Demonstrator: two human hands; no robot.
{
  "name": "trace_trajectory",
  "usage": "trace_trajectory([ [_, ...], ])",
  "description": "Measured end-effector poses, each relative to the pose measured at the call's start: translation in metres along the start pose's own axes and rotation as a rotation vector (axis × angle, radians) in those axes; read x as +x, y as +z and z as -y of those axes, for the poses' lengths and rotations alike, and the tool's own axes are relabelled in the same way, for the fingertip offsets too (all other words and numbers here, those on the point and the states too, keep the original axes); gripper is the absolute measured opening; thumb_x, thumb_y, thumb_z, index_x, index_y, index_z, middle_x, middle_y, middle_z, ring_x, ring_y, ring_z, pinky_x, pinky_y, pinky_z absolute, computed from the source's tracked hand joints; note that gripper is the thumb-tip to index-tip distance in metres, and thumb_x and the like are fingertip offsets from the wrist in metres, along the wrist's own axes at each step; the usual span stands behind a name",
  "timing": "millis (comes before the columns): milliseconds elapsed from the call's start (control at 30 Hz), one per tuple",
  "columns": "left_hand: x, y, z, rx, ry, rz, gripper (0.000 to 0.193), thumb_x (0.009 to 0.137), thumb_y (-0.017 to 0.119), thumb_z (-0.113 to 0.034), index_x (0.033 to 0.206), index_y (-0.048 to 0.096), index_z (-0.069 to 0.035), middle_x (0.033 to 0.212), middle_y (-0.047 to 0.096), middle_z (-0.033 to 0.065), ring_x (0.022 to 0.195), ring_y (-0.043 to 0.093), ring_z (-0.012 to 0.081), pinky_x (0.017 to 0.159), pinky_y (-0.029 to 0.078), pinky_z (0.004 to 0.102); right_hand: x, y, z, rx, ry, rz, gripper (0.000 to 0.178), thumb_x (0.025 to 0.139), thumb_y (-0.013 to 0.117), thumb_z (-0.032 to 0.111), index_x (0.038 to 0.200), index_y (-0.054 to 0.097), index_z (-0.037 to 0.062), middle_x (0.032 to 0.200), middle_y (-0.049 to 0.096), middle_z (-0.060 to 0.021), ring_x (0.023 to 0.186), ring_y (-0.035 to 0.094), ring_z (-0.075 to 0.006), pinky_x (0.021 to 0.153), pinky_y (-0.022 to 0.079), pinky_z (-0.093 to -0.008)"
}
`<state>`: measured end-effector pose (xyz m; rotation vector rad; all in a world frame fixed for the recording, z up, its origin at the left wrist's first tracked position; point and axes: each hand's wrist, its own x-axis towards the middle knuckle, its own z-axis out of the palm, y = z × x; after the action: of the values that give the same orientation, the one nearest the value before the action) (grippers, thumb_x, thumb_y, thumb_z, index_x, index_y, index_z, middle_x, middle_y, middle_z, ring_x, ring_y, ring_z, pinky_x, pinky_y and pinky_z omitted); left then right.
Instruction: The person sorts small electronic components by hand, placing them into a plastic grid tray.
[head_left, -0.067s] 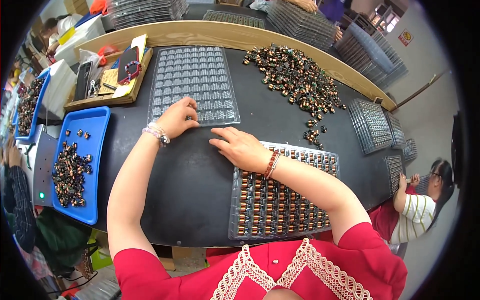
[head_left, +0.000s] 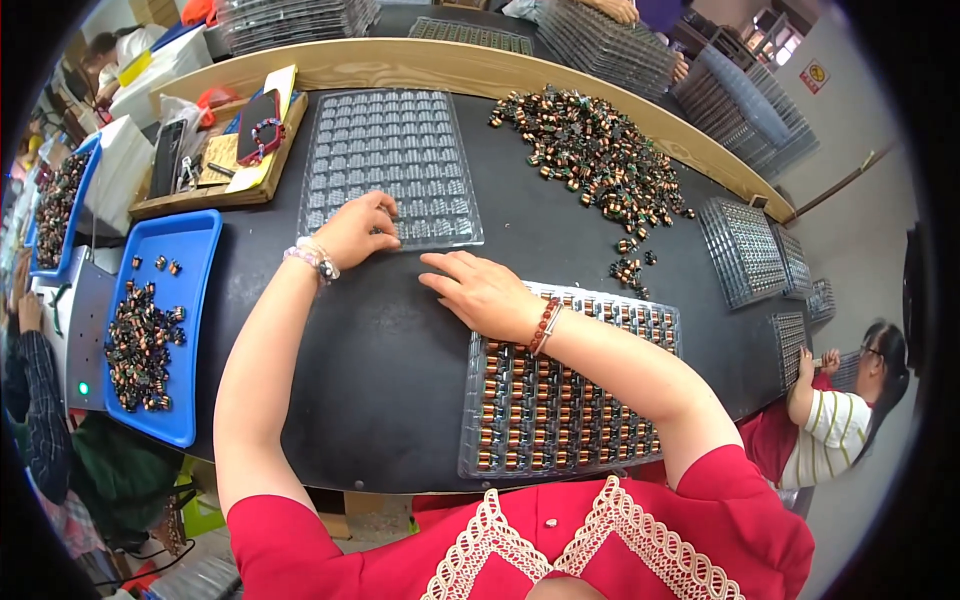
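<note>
My left hand (head_left: 357, 229) rests on the near edge of an empty clear plastic compartment tray (head_left: 390, 160) lying on the black table (head_left: 350, 370), fingers curled on its rim. My right hand (head_left: 480, 290) lies flat on the table, palm down, fingers spread toward the empty tray, holding nothing. Under my right forearm sits a second clear tray (head_left: 560, 400) filled with rows of small copper-wound coil parts. A loose heap of the same coil parts (head_left: 600, 160) lies at the far right of the table.
A blue bin (head_left: 150, 320) with coil parts sits at my left; a wooden box (head_left: 215, 150) with a phone and oddments lies behind it. Stacks of empty trays (head_left: 745, 245) stand at the right. Another person (head_left: 840, 420) sits at the right; a sleeve (head_left: 30, 390) shows at left.
</note>
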<state>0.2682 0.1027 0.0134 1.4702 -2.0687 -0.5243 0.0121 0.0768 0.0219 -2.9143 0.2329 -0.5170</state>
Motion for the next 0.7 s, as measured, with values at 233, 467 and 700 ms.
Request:
trace_trajectory([
  [233,0.003,0.03,-0.008,0.38,0.125,-0.184,0.012,0.082,0.058,-0.004,0.092,0.056,0.003,0.111,0.05,0.0181,0.099,0.053,0.0359,0.089,0.044,0.04,0.009,0.01,-0.009,-0.155,-0.014,-0.06,0.039,0.08,0.059,0.012,0.117,0.056,0.0019,0.125,0.053,-0.0119,0.113,0.052,-0.0236,0.095,0.043,-0.0352],
  [467,0.006,0.014,-0.009,0.171,0.047,-0.348,0.005,0.087,0.049,-0.002,0.089,0.049,0.002,0.107,0.043,0.0188,0.101,0.047,0.0385,0.089,0.04,0.0409,0.03,0.023,-0.008,-0.225,0.076,-0.022,0.034,0.081,0.051,0.014,0.11,0.059,-0.002,0.104,0.057,-0.008,0.103,0.054,-0.0219,0.087,0.043,-0.034],
  [700,0.042,-0.132,-0.073,0.699,0.211,-0.987,0.012,0.093,0.053,-0.012,0.095,0.053,0.0,0.108,0.045,0.0157,0.096,0.05,0.0326,0.084,0.042,0.0396,0.025,0.046,-0.014,-0.305,0.092,-0.118,0.028,0.083,0.049,0.012,0.104,0.063,-0.0011,0.111,0.057,-0.0109,0.109,0.051,-0.0237,0.099,0.036,-0.0384],
])
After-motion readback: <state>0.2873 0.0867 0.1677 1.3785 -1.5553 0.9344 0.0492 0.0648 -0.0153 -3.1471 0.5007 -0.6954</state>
